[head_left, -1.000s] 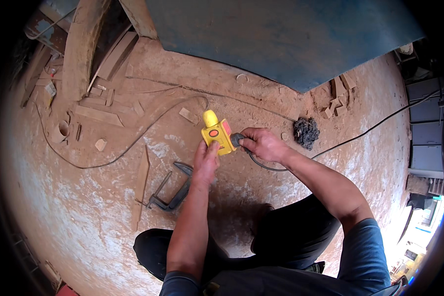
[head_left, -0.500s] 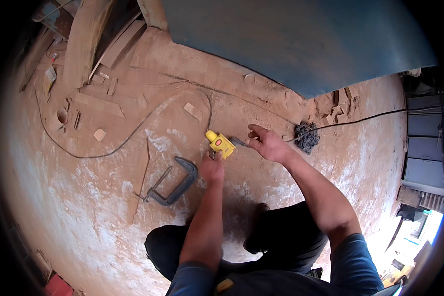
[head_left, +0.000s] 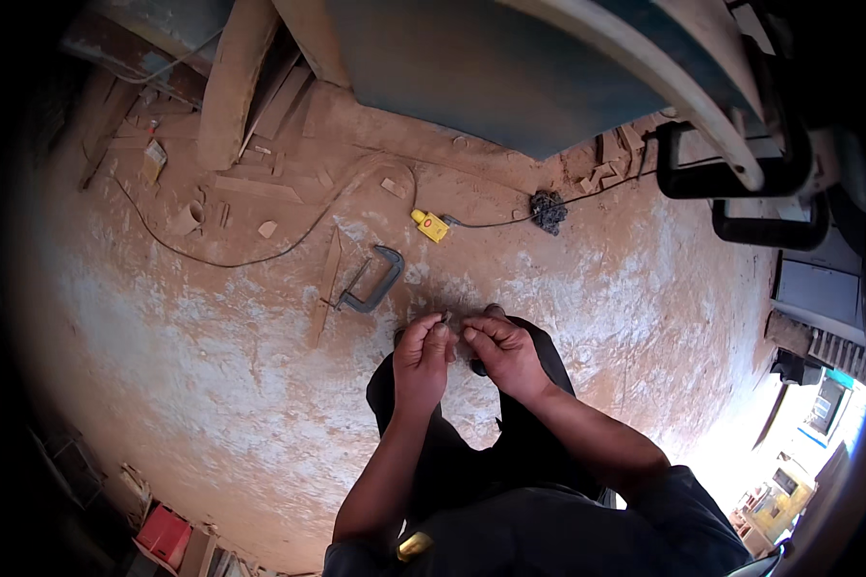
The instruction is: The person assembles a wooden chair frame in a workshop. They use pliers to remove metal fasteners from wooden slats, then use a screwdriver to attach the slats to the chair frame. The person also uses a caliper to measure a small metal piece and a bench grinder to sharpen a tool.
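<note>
My left hand (head_left: pixel 423 354) is raised above my knees, thumb and fingers pinched on a small dark piece too tiny to name. Close beside it, my right hand (head_left: pixel 502 354) has its fingertips pressed together, and what they hold, if anything, is hidden. The two hands nearly meet but stay apart. Beyond them on the floor lies a yellow extension socket (head_left: pixel 430 226), with a dark cord (head_left: pixel 496 224) joined to its right side. A grey C-clamp (head_left: pixel 383 287) rests on the floor, left of and beyond my left hand.
A thin wood strip (head_left: pixel 326 293) lies by the clamp. Wood offcuts (head_left: pixel 260 186) and a short tube (head_left: pixel 189 217) are at the far left. Ahead stands a large blue-grey panel (head_left: pixel 471 87); a dark tangled bundle (head_left: pixel 548 212) sits below it. A curved frame with black parts (head_left: pixel 731 178) juts in at upper right.
My left hand has let go of the yellow socket, which now lies on the floor. Both hands have drawn back toward my knees and come together. The view has shifted, bringing the curved frame in.
</note>
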`<act>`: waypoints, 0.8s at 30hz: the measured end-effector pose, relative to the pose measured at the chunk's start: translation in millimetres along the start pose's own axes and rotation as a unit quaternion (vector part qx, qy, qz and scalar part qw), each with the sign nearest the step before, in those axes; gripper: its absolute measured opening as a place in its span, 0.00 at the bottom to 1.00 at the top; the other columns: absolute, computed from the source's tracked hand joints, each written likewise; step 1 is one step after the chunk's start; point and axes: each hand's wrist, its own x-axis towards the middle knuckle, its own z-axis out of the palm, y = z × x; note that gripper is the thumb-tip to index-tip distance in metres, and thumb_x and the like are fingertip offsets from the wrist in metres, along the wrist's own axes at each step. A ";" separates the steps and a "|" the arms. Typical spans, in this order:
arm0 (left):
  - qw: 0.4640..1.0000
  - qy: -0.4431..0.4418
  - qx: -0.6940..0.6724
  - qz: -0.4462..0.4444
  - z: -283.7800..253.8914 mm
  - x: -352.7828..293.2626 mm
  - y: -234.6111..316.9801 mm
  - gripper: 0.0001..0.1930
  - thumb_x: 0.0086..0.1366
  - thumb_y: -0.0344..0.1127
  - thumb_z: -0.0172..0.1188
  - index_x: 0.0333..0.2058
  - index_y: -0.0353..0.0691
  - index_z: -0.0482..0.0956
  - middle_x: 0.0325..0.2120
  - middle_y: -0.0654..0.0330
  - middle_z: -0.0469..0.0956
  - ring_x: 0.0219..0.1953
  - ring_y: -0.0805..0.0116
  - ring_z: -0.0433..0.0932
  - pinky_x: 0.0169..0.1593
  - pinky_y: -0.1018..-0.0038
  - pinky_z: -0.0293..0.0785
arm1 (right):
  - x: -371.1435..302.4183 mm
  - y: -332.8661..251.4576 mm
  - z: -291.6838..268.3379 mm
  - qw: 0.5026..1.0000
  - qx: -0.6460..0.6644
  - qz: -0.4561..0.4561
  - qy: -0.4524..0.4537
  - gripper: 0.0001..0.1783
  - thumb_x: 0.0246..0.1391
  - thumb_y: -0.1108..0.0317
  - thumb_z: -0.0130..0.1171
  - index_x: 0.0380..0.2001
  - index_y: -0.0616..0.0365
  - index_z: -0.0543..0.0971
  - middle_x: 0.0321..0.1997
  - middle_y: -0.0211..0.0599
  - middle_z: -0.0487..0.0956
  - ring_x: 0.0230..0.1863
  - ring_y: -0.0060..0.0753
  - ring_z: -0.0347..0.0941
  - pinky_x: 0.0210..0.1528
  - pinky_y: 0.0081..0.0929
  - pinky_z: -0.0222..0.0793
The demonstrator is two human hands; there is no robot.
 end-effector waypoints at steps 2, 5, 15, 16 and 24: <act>0.999 -0.022 0.049 -0.007 9.3 -39.6 47.3 0.10 0.73 0.31 0.50 0.49 0.36 0.74 0.27 0.66 0.75 0.23 0.85 0.65 0.23 0.85 0.61 | -45.1 -59.9 2.2 0.999 0.020 0.032 -0.002 0.12 0.62 0.71 0.57 0.45 0.67 0.79 0.38 0.32 0.75 0.35 0.21 0.73 0.38 0.21 0.71; 0.992 -0.070 0.101 -0.011 42.5 -85.8 120.6 0.12 0.73 0.29 0.49 0.52 0.35 0.73 0.28 0.67 0.75 0.24 0.85 0.66 0.23 0.85 0.61 | -101.5 -127.8 -9.8 0.997 0.008 -0.048 0.056 0.11 0.59 0.72 0.59 0.43 0.65 0.81 0.34 0.39 0.78 0.36 0.32 0.75 0.41 0.25 0.72; 0.933 -0.258 0.242 0.065 137.3 -173.9 210.1 0.15 0.72 0.27 0.47 0.55 0.32 0.71 0.31 0.63 0.75 0.25 0.82 0.69 0.26 0.84 0.68 | -235.2 -217.3 -75.1 0.975 0.111 -0.056 0.185 0.10 0.60 0.68 0.59 0.38 0.63 0.82 0.33 0.39 0.78 0.36 0.28 0.76 0.41 0.27 0.72; 0.908 -0.286 0.288 0.106 141.6 -171.9 205.4 0.16 0.71 0.27 0.49 0.56 0.32 0.70 0.35 0.61 0.78 0.30 0.80 0.73 0.32 0.82 0.72 | -240.2 -211.1 -84.1 0.974 0.076 -0.070 0.203 0.10 0.59 0.67 0.60 0.37 0.63 0.82 0.34 0.40 0.79 0.36 0.29 0.77 0.41 0.27 0.72; 0.878 -0.313 0.347 0.105 233.8 -182.2 198.1 0.10 0.69 0.27 0.55 0.47 0.31 0.77 0.35 0.61 0.81 0.37 0.78 0.77 0.41 0.79 0.75 | -252.1 -193.0 -176.0 0.957 0.043 -0.161 0.236 0.07 0.58 0.71 0.60 0.35 0.63 0.82 0.34 0.39 0.78 0.37 0.31 0.77 0.41 0.27 0.72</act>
